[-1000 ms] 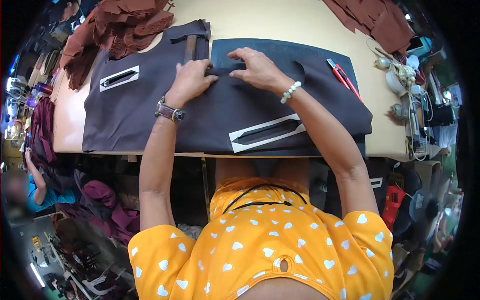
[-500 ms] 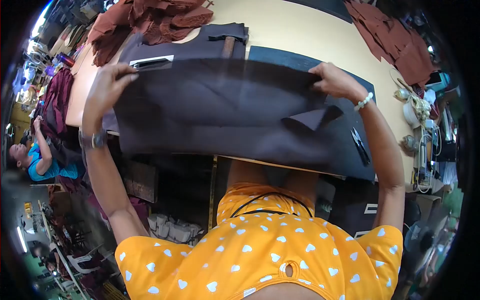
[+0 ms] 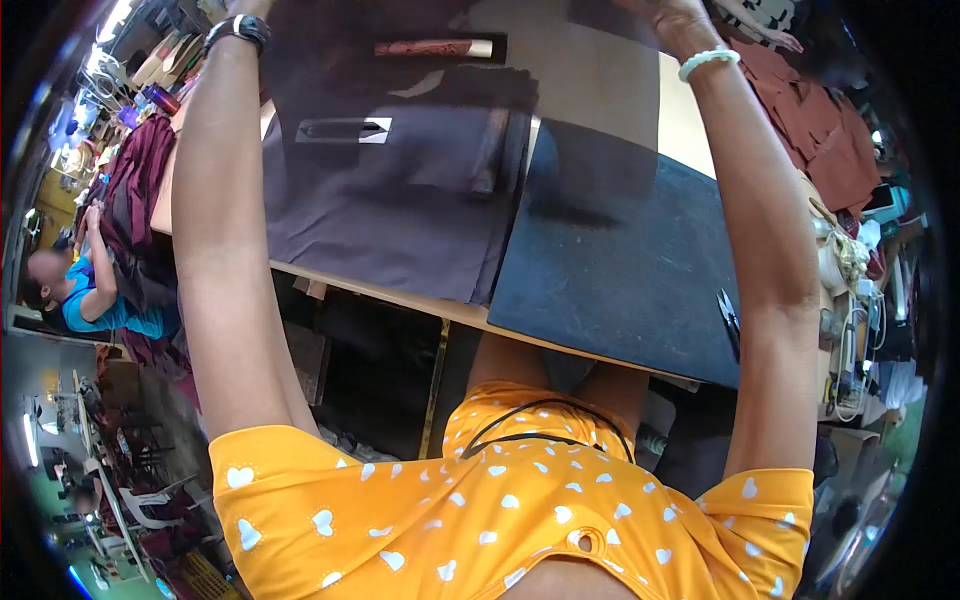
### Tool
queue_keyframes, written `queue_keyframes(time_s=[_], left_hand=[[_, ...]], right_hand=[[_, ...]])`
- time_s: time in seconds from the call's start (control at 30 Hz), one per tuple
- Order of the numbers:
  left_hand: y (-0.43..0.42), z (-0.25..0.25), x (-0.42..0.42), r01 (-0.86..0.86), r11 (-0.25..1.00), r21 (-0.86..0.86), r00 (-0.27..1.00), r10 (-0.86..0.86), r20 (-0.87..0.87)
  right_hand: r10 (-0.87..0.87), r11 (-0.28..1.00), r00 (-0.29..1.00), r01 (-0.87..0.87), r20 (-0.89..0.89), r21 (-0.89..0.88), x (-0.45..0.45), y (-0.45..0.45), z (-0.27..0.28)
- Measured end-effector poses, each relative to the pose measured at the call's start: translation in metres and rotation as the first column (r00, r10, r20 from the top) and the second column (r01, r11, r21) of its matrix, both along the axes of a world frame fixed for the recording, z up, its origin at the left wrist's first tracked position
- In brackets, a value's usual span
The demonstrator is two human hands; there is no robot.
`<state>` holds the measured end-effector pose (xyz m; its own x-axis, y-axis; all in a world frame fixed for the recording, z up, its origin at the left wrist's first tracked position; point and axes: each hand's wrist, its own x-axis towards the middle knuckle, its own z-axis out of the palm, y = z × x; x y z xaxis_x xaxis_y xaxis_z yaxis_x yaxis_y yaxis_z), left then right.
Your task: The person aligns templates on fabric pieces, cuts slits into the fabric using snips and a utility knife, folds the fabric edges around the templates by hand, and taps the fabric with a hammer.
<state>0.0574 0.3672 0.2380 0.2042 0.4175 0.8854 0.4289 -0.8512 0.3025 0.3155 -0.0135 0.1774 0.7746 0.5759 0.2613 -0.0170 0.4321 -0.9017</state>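
Observation:
Both my arms reach to the top edge of the view. My left hand (image 3: 245,8) is mostly cut off there, its fingers hidden, near a raised dark cloth that looks blurred and see-through. My right hand (image 3: 675,18) is closed at the top right, on the other side of that cloth. Below lies a dark brown fabric piece (image 3: 390,215) on the table, with a black-and-white template (image 3: 375,130) showing through the blur. A dark cutting mat (image 3: 610,260) lies to its right, and small scissors (image 3: 730,318) rest at the mat's right edge.
Rust-coloured fabric (image 3: 810,120) lies at the table's right, beside cords and spools (image 3: 845,265). Another person (image 3: 105,290) in blue is at the far left by maroon cloth (image 3: 145,180). A co-worker's hand (image 3: 782,40) shows at the top right.
My hands have moved from the near part of the table up to the far side, carrying the dark cloth. The mat and the fabric beneath are uncovered.

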Motion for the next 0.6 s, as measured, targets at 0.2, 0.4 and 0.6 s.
queue_keyframes(time_s=[0.2, 0.4, 0.6], left_hand=[[0.01, 0.022, -0.062, 0.535, 0.843, -0.055, 0.7, -0.406, 0.587], [-0.062, -0.054, -0.127, 0.615, 0.747, -0.254, 0.702, -0.371, 0.608], [-0.059, -0.129, -0.174, 0.455, 0.669, -0.588, 0.863, -0.167, 0.477]], right_hand=[[-0.263, 0.849, 0.956, 0.165, 0.131, 0.502, -0.076, -0.033, 0.029], [-0.417, 0.901, 0.849, 0.339, 0.325, 0.273, -0.152, -0.04, -0.049], [0.0, 0.952, 0.946, 0.098, 0.323, -0.288, -0.19, -0.034, -0.121]])
